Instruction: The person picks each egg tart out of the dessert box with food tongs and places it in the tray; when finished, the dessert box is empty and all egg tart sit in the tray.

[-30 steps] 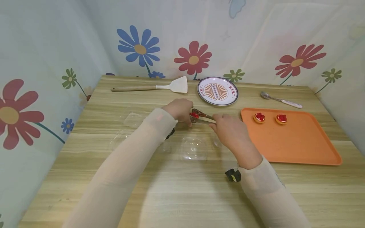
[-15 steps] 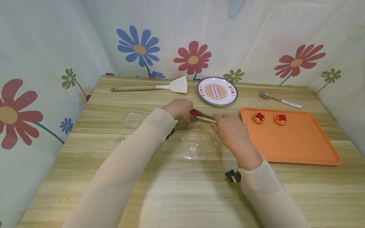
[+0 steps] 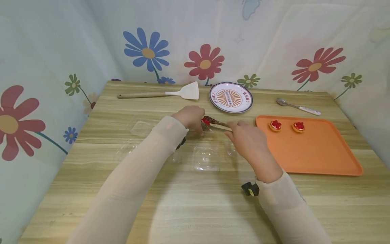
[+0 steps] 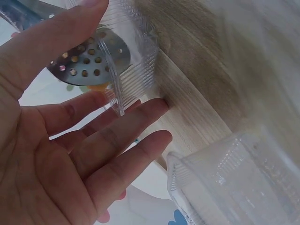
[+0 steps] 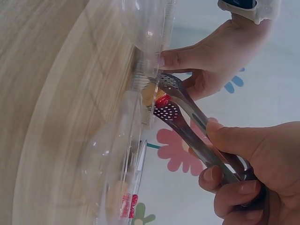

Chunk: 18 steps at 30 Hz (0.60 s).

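Note:
My right hand (image 3: 248, 137) grips metal tongs (image 5: 192, 140) with perforated heads, fingers curled round the handles. Between the heads is a small tart (image 5: 163, 100) with a red fruit topping, at the mouth of a clear plastic box (image 4: 138, 70). My left hand (image 3: 190, 117) holds that box by its edge, thumb on one side and fingers on the other. In the left wrist view one tong head (image 4: 89, 61) shows inside the box wall, below the thumb. The left hand hides much of the box in the head view.
Several more clear containers (image 3: 206, 157) stand nearby. An orange tray (image 3: 317, 152) with two tarts (image 3: 275, 125) lies at the right. Behind are a white spatula (image 3: 189, 90), a patterned plate (image 3: 231, 106) and a spoon (image 3: 298, 106). A flowered curtain (image 3: 262, 44) backs the table.
The tong heads have shifted slightly left toward the left hand, and less of the red topping shows between them. The left hand stays nearly still. The tray and plate have not moved.

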Each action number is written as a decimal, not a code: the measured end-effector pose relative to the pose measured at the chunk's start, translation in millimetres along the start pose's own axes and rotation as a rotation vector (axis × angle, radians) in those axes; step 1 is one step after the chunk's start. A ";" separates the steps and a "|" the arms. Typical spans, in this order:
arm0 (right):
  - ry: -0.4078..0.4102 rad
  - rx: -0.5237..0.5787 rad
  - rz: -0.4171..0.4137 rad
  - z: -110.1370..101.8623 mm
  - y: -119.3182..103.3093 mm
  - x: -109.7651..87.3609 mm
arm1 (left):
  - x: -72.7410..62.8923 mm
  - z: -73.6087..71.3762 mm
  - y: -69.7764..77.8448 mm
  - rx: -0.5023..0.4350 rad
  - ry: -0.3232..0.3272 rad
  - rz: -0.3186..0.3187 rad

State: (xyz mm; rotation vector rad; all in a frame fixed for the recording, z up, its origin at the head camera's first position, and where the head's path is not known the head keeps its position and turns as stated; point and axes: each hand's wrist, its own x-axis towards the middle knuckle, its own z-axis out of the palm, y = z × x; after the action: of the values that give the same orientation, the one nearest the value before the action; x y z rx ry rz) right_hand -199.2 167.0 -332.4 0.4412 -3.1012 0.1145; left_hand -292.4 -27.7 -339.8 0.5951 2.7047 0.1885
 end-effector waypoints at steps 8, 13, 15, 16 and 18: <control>0.031 0.012 -0.013 -9.3 5.1 -8.8 | 1.4 0.6 -0.3 -0.002 0.003 0.001; 0.031 0.033 0.005 -16.3 12.6 -14.4 | 2.5 1.1 -1.2 0.002 0.003 0.005; 0.034 0.037 0.012 -18.8 16.8 -17.1 | 2.0 0.9 -1.4 0.001 0.003 0.008; 0.037 0.039 0.013 -19.8 19.3 -18.5 | 2.0 0.8 -1.6 -0.001 0.003 0.009; 0.033 0.051 0.029 -22.4 24.6 -21.6 | 1.6 0.4 -1.5 -0.008 0.001 0.010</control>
State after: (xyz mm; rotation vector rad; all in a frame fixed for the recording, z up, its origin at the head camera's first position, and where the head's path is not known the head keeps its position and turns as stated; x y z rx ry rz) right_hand -185.4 198.2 -312.2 0.3913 -3.0792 0.1994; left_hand -294.2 -28.3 -341.0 0.6068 2.7007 0.2026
